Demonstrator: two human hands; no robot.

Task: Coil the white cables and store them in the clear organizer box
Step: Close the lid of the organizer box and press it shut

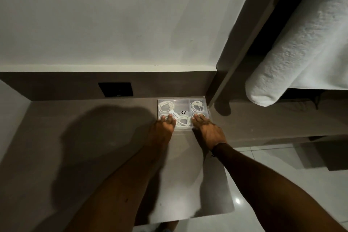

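Note:
The clear organizer box [180, 102] lies on the brown desk at the back, next to the wall, its lid down. Coiled white cables [165, 107] show through the lid in several compartments, another coil [196, 106] at the back right and one [183, 121] at the front middle. A white barcode label and a round black sticker sit on the lid. My left hand [164, 124] rests with its fingers on the box's front left corner. My right hand [206, 127] lies flat on the front right part of the lid. Neither hand holds a cable.
The brown desk top [94, 137] runs from the left wall to a vertical panel [218, 84] right of the box. A black wall plate [115, 89] is set in the back panel. A rolled white towel [293, 51] lies on a shelf at right. Glossy floor tiles [263, 190] lie below.

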